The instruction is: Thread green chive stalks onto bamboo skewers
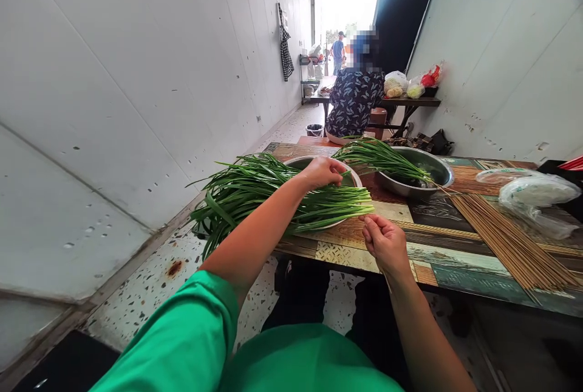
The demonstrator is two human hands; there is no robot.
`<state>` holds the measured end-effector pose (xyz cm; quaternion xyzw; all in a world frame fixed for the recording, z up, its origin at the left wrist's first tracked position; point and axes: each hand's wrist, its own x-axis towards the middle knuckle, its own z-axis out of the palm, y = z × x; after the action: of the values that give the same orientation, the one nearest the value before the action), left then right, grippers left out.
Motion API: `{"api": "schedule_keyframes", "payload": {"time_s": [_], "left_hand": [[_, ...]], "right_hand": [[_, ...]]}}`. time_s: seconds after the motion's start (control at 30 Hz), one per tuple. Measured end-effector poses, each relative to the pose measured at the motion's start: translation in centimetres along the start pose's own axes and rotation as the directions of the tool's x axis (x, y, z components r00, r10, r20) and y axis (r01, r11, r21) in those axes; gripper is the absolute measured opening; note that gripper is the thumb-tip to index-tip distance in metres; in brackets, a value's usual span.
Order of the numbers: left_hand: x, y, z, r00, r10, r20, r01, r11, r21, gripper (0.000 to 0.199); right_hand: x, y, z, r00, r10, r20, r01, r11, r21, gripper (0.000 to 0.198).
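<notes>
A large bunch of long green garlic chives (255, 188) lies across a metal basin (357, 180), its pale cut ends pointing right. Over the bunch, my left hand (324, 172) is closed with its fingers pinched on a chive near the basin's far rim. My right hand (386, 241) is closed around a thin bamboo skewer (387, 283), just beside the pale ends; most of the skewer is hidden by the hand. Farther right, a second metal basin (410, 191) holds another bunch of chives (382, 155) with skewers running out of its cut end.
Many bare skewers (510, 240) are spread on the patchwork-patterned table (473, 267) to the right. A clear plastic bag (537, 194) lies beyond them. Ahead, a person in a patterned shirt (355, 100) sits at another table, facing away. A white wall (136, 76) runs along the left.
</notes>
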<state>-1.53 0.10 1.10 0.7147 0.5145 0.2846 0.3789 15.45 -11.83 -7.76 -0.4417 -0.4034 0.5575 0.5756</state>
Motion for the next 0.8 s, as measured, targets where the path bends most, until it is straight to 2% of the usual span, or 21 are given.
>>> {"api": "schedule_keyframes", "payload": {"time_s": [0.13, 0.2, 0.37, 0.53, 0.67, 0.8], "left_hand": [[0.0, -0.2, -1.0, 0.998, 0.018, 0.059, -0.026, 0.989, 0.143, 0.023], [-0.1, -0.2, -1.2, 0.998, 0.011, 0.066, -0.021, 0.987, 0.156, 0.016], [-0.1, 0.1, -0.4, 1.0, -0.021, 0.013, 0.021, 1.0, 0.015, 0.014], [0.6, 0.0, 0.6, 0.996, 0.008, -0.088, -0.009, 1.0, -0.01, 0.016], [0.7, 0.1, 0.9, 1.0, 0.005, -0.028, -0.009, 0.992, -0.125, 0.025], [0.6, 0.5, 1.0, 0.998, -0.054, 0.032, 0.059, 0.975, -0.214, 0.018]], "right_hand": [[0.0, 0.0, -0.2, 1.0, -0.006, 0.01, 0.007, 1.0, -0.006, 0.044], [0.1, 0.1, -0.2, 1.0, -0.005, 0.009, 0.005, 1.0, -0.007, 0.043], [0.1, 0.0, -0.2, 1.0, 0.005, 0.01, -0.005, 1.0, -0.003, 0.043], [0.0, -0.4, -0.2, 1.0, -0.005, 0.016, 0.005, 1.0, -0.007, 0.043], [-0.1, -0.5, -0.3, 1.0, -0.006, 0.015, 0.006, 1.0, -0.019, 0.042], [0.0, -0.5, -0.4, 0.999, -0.014, 0.041, 0.015, 1.0, -0.023, 0.041]]}}
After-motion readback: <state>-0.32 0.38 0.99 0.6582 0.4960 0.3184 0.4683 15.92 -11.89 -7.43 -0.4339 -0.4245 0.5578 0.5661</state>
